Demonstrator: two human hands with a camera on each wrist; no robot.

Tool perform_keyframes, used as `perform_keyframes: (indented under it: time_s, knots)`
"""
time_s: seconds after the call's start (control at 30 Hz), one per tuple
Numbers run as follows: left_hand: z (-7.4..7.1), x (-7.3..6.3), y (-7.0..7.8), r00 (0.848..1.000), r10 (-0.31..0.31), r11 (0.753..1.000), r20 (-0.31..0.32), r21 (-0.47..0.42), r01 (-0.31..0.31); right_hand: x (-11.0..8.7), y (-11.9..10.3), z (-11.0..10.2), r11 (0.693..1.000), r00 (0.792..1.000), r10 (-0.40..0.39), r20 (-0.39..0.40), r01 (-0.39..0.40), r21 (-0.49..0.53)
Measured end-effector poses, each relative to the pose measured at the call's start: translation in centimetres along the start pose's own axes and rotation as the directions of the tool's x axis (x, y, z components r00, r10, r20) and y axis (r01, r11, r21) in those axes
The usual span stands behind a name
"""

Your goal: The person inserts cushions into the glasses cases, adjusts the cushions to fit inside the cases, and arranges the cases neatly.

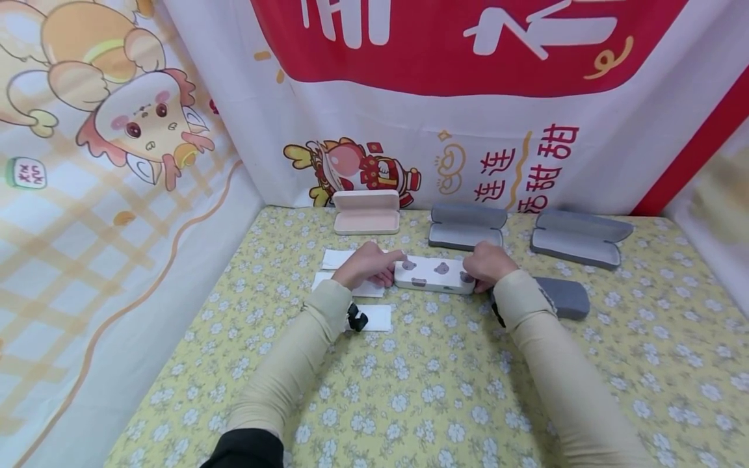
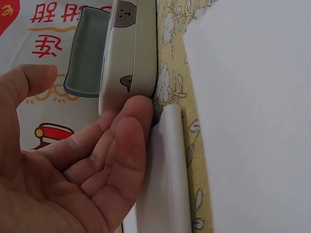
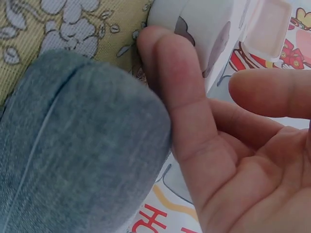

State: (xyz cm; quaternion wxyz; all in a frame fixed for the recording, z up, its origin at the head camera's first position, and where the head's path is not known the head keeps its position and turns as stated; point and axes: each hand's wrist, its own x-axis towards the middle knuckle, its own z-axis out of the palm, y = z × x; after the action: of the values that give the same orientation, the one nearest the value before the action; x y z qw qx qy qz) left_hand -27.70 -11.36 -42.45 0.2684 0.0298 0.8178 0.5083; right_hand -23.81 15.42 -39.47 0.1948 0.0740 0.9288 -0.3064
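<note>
The fingers [image 2: 129,141] of the left hand [image 1: 368,265] are bending loosely without clenching; the thumb is standing apart, and the tips are touching one rounded end of a white case [image 1: 434,275]. The right hand [image 1: 490,266] is meeting the opposite end with relaxed, nearly straight fingers, its thumb likewise lying away from them. The case, a closed elongated box, is lying on the table between the two hands; its smooth, faintly glossy shell is bearing brown animal-head prints, and a fine seam is running along its side. Just beside the right hand, a closed grey case [image 1: 567,299] is showing a woven, denim-like surface and blunt corners. Near the left hand, flat white rectangles [image 1: 377,317] are lying in a loose column, one presenting a smooth, rounded edge in the left wrist view. Farther back, a pale pink case [image 1: 367,224], a middle grey case [image 1: 466,236] and a far-right grey case [image 1: 576,247] are standing open, exposing shallow, round-cornered trays. Beneath everything, a yellow floral tablecloth [image 1: 409,403] is displaying a coarse weave; behind, a printed white cloth [image 1: 398,117] is hanging in soft folds.
</note>
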Motion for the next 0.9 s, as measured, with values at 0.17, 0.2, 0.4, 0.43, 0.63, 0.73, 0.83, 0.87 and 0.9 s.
perform_keyframes:
  time_s: [0.17, 0.2, 0.4, 0.43, 0.63, 0.73, 0.83, 0.87, 0.9]
  knots:
    - [0.0, -0.1, 0.0, 1.0, 0.015, 1.0, 0.007, 0.007, -0.015, 0.1, 0.1, 0.1, 1.0, 1.0, 0.012, -0.01, -0.012, -0.011]
    - [0.0, -0.2, 0.0, 1.0, 0.016, 1.0, 0.007, 0.008, -0.016, 0.1, 0.1, 0.1, 1.0, 1.0, 0.013, -0.008, -0.013, -0.01]
    - [0.0, -0.7, 0.1, 1.0, 0.013, 1.0, 0.007, 0.005, -0.013, -0.4, 0.1, 0.0, 1.0, 1.0, -0.003, -0.004, 0.003, 0.003]
    - [0.0, -0.8, 0.1, 1.0, 0.014, 1.0, 0.008, 0.003, -0.014, -0.5, 0.1, -0.1, 1.0, 1.0, -0.009, -0.004, 0.009, 0.007]
    - [-0.5, -1.4, -0.1, 0.999, 0.041, 0.998, 0.0, 0.049, -0.041, -1.3, 0.1, -0.4, 0.999, 0.999, -0.046, -0.022, 0.046, -0.001]
    - [-0.8, -1.7, -0.3, 0.999, 0.05, 0.996, -0.012, 0.074, -0.049, -1.6, 0.1, -0.5, 0.998, 0.998, -0.056, -0.031, 0.056, -0.018]
    - [-1.1, -2.0, -0.5, 0.999, 0.051, 0.996, -0.019, 0.077, -0.049, -1.9, 0.0, -0.7, 0.997, 0.997, -0.068, -0.035, 0.067, -0.034]
    - [-1.2, -2.1, -0.6, 0.999, 0.051, 0.996, -0.019, 0.077, -0.049, -1.9, 0.0, -0.7, 0.997, 0.997, -0.074, -0.036, 0.073, -0.036]
    - [-1.2, -2.3, -0.6, 0.999, 0.051, 0.996, -0.02, 0.079, -0.049, -2.0, -0.1, -0.8, 0.996, 0.996, -0.08, -0.037, 0.079, -0.041]
